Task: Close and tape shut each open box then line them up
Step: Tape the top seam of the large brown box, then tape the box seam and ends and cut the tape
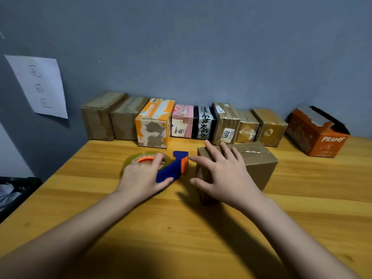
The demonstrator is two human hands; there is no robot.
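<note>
Left hand point(141, 176) grips tape dispenser point(173, 168) handle. Right hand point(223, 174) spread flat on brown box point(259, 164), mid-table before row. Cardboard likely light, stiff; hold by opposite side walls.

Left hand point(141, 178) grips tape dispenser point(171, 170) on table point(181, 228); right hand point(225, 174) rests spread on closed brown box point(259, 164).

Two bare forearms enter from the lower edge. Left hand point(144, 177) and right hand point(225, 178) carry no gloves, rings, watch or bands. No sleeve is visible up to the frame edge. Fingernails are short and unpainted.
</note>
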